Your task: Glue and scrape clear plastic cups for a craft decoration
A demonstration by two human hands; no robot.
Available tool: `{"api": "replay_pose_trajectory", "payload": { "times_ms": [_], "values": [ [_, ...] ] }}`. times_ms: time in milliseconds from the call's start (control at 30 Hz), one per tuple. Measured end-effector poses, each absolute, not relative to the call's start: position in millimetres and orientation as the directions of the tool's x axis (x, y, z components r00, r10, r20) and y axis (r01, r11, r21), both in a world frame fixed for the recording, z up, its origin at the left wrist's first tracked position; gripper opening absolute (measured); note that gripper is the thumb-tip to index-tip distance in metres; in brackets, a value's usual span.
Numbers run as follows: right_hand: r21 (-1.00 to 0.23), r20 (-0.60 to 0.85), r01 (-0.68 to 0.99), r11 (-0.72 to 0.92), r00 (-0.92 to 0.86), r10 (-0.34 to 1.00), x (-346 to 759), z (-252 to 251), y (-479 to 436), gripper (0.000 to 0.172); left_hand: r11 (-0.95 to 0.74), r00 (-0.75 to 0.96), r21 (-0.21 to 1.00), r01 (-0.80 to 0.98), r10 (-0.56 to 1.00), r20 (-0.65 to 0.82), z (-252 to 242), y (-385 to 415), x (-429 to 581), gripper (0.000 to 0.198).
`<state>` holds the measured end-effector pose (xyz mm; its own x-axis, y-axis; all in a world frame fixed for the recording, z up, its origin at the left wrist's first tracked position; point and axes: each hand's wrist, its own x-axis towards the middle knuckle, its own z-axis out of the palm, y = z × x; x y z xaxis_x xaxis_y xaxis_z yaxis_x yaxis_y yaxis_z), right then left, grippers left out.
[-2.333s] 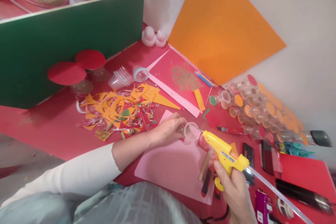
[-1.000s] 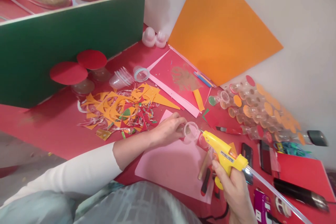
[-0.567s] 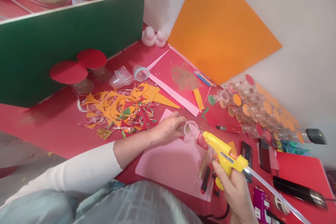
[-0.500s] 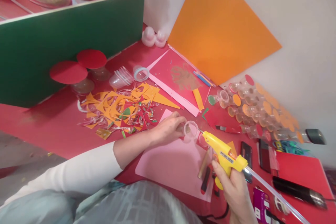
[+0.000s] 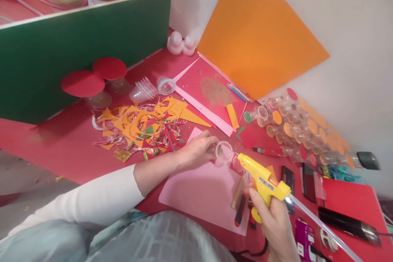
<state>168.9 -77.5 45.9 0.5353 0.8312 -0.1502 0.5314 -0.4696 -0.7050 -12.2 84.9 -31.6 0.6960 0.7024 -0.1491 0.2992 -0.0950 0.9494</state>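
Observation:
My left hand (image 5: 196, 150) is closed round a small clear plastic cup (image 5: 223, 152), holding it on its side over a pink paper sheet (image 5: 202, 194). My right hand (image 5: 276, 223) grips a yellow glue gun (image 5: 260, 174) by the handle. The gun's nozzle tip touches the rim of the cup. A clear glue stick (image 5: 322, 225) pokes out of the back of the gun.
A heap of orange and red paper scraps (image 5: 141, 125) lies left of my hand. Several clear cups with coloured discs (image 5: 303, 131) lie at right. A green board (image 5: 82, 45), an orange sheet (image 5: 260, 32), stacked cups (image 5: 143, 89), phones (image 5: 290, 182) and tools surround them.
Almost nothing has moved. Both hands keep the cup and glue gun together in the same spot; the view has shifted very slightly.

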Motion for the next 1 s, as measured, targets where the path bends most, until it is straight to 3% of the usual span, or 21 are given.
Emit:
{"api": "replay_pose_trajectory", "payload": {
  "times_ms": [367,1000],
  "values": [
    [-0.725,-0.052,0.616,-0.308,0.398,0.916,160.6,52.6,-66.6,0.021,-0.110,0.697,0.955,0.277,0.707,-0.120,-34.5,84.2,-12.6,0.013],
    [-0.712,-0.116,0.585,-0.388,0.447,0.887,169.5,39.4,-67.8,0.032,-0.137,0.696,0.950,0.282,0.710,-0.104,-34.2,84.2,-13.0,0.012]
  ]
}}
